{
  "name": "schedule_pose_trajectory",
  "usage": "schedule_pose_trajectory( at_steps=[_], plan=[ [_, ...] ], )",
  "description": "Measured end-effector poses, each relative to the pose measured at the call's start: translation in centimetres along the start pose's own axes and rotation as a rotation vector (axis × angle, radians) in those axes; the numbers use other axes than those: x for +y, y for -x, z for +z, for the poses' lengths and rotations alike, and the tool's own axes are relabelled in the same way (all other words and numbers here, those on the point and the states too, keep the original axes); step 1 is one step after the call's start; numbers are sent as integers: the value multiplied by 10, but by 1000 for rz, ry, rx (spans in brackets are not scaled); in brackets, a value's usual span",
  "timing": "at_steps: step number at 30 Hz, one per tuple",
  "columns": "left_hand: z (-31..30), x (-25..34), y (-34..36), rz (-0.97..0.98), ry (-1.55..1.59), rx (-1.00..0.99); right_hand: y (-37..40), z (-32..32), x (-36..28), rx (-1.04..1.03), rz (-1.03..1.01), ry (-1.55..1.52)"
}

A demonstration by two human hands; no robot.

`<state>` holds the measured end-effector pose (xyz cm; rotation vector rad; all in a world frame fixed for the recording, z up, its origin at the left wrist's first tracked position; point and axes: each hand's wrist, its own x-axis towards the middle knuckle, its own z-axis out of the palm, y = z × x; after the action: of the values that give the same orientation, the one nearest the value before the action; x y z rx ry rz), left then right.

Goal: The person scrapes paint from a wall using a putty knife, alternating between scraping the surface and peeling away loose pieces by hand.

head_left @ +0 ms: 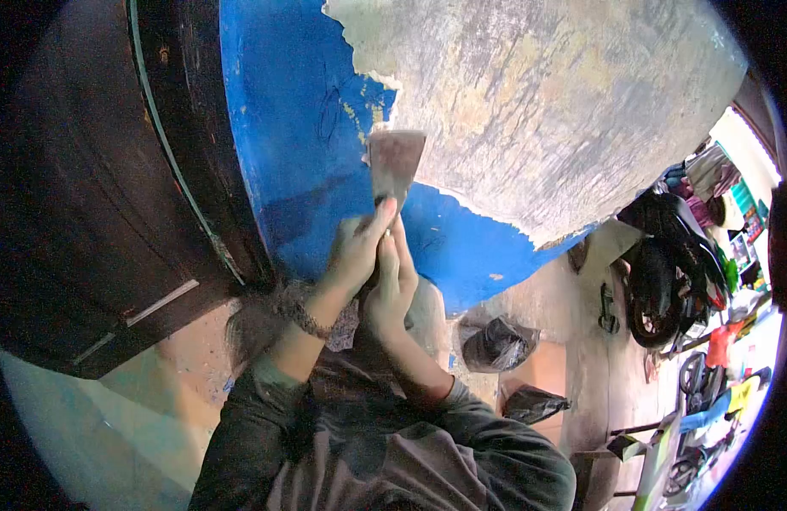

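Note:
A paint scraper (pixel 397 160) with a wide flat metal blade points up at the wall, its blade edge at the border between the blue paint (pixel 295 162) and a large bare, mottled grey patch (pixel 530 102). My left hand (pixel 352 254) is closed round the handle, thumb laid along it toward the blade. Pressed against it from the right, my right hand (pixel 393 289) also grips the handle, which is mostly hidden by my fingers. Ragged pale edges of paint run beside and above the blade. A dark bracelet (pixel 305 318) circles my left wrist.
Dark wooden door (pixel 78 170) stands close on the left. Black plastic bags (pixel 499 344) lie on the floor to the right below the wall. Farther right are a parked motorcycle (pixel 657 281) and hanging clothes (pixel 709 175). Small flakes dot the floor (pixel 193 362).

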<state>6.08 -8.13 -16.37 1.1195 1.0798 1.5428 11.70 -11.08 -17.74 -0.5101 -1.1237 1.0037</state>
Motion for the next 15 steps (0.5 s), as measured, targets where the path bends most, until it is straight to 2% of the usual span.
schedule_pose_trajectory(
  at_steps=[2,4,7,8,9,10,13,15],
  plan=[
    [-10,2,-6,-22,-37,-66,4,7,-7,25,46,-144],
    [-17,9,-2,-59,-47,-123,7,9,3,46,45,-142],
    [-14,-1,4,-133,-93,-31,13,2,-1,27,57,16],
    [-2,-3,6,45,-14,38,12,-1,-3,26,84,29],
    [-3,2,-2,206,-122,-3,9,2,-6,26,113,43],
    [-4,5,-10,150,-76,-25,1,9,-7,-5,3,-43],
    [-15,9,-8,26,-55,-76,1,14,9,23,-10,-77],
    [-18,11,-3,28,-63,-55,8,13,13,29,-17,-105]
  ],
)
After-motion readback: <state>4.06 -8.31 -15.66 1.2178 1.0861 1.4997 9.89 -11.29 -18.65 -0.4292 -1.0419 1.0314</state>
